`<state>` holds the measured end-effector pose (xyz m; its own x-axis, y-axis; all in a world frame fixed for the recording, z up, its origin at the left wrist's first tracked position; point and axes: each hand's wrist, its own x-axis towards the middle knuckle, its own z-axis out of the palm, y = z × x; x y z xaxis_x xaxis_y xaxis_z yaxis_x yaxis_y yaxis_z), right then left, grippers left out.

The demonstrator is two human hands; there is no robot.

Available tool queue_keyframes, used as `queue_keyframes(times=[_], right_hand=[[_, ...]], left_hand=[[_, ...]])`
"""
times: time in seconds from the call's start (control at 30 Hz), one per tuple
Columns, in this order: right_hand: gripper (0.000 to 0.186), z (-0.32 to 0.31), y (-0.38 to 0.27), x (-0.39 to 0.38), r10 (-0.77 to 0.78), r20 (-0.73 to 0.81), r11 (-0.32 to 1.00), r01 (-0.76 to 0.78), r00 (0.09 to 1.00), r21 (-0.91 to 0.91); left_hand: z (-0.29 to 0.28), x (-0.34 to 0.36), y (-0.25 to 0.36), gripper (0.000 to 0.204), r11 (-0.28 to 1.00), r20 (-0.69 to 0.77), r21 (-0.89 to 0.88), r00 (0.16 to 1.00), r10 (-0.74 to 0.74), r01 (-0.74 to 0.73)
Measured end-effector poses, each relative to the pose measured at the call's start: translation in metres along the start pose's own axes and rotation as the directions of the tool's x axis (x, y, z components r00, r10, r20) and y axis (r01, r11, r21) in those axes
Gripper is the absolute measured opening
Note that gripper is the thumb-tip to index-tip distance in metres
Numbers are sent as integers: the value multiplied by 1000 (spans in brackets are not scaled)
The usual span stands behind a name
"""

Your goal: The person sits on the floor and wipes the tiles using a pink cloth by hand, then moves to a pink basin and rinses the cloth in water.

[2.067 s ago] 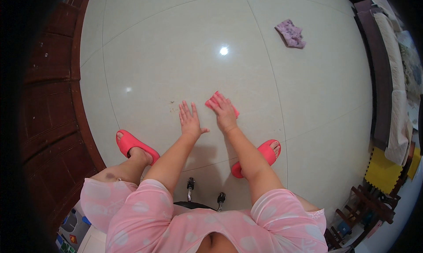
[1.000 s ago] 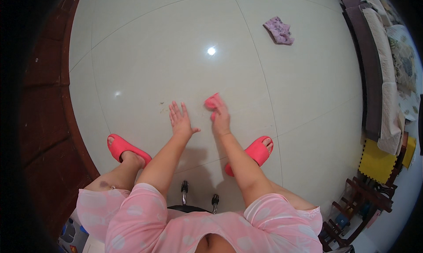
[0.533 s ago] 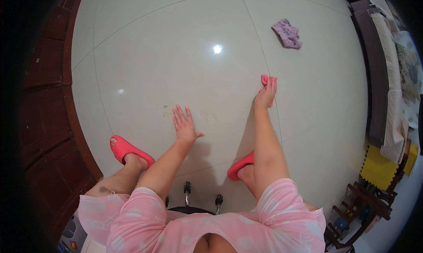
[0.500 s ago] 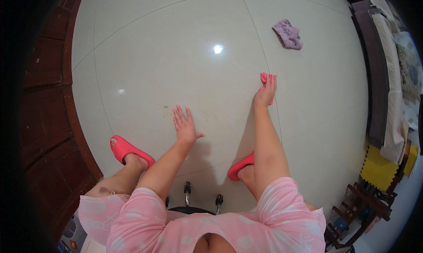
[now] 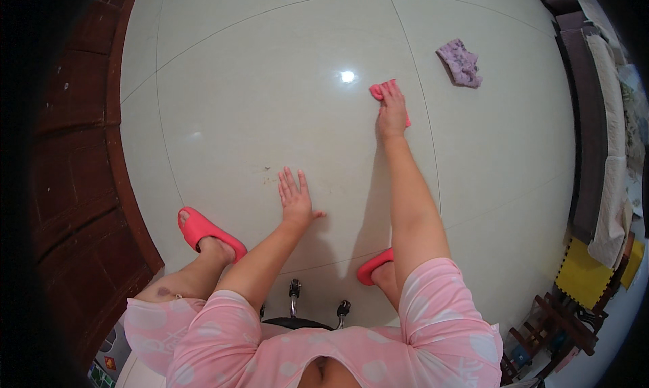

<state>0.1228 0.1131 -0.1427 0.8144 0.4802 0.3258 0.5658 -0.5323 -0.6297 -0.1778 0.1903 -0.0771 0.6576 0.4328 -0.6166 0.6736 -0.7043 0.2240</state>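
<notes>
My right hand [image 5: 393,113] is closed on a crumpled pink cloth [image 5: 377,90] pressed to the glossy tiled floor [image 5: 324,131], my arm stretched forward. Lower and to the left, my left hand [image 5: 295,199] lies flat with fingers spread, beside small brownish specks [image 5: 268,180]. A folded purple patterned cloth [image 5: 461,62] lies on the tiles at the upper right, apart from both hands. My feet are in red slides [image 5: 203,227] on either side of my arms, the right one partly hidden behind my forearm.
Dark wooden panelling [image 5: 81,172] runs along the left. A grey sofa with a pale cover [image 5: 602,117] lines the right, with yellow foam mats [image 5: 583,273] and dark wooden furniture [image 5: 561,327] below it. A chair's wheeled base [image 5: 295,293] is beneath me.
My right hand has swept the pink cloth rightward from beside my left hand, then further forward and slightly left. My left hand stays spread on the floor.
</notes>
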Motion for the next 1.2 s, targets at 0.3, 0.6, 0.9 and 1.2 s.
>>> queue_keyframes(times=[0.3,0.6,0.9,1.2], right_hand=[[37,17,-71,-57,-157,222,977,119,962,174],[32,14,-108,-155,-217,361,958,128,907,255],[21,10,-108,-202,-167,350,818,-68,922,571],[26,-67,14,-141,695,113,503,-592,711,629]], left_hand=[[4,2,-4,131,997,-83,-57,995,53,-58],[18,7,-18,125,983,-276,-116,955,108,-145],[30,-35,-44,125,995,-115,-83,992,-57,47],[30,-31,-59,127,1000,-11,-11,1000,-27,27]])
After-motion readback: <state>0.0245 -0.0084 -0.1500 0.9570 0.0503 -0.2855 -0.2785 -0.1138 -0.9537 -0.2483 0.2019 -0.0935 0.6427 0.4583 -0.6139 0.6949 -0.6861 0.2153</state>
